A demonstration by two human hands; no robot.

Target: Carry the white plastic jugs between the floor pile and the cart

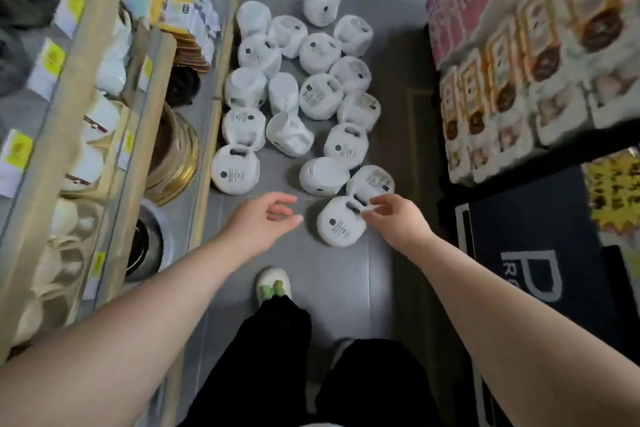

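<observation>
Several white wrapped mugs (pixel 320 54) lie scattered on the grey floor (pixel 346 288) of a shop aisle, most bottom-up with round labels showing. My right hand (pixel 393 215) reaches down to the nearest mug (pixel 339 224), its fingertips at the wrap by the handle opening. I cannot tell whether the fingers pinch it. My left hand (pixel 265 217) hovers just left of that mug with relaxed, slightly curled fingers, holding nothing. Another mug (pixel 235 170) lies ahead of my left hand.
Wooden shelves (pixel 104 107) on the left carry white crockery, gold-rimmed bowls (pixel 176 163) and price tags. Boxed goods (pixel 519 80) are stacked on the right above a dark mat (pixel 540 253). My shoe (pixel 273 284) and dark trousers stand in the aisle below my hands.
</observation>
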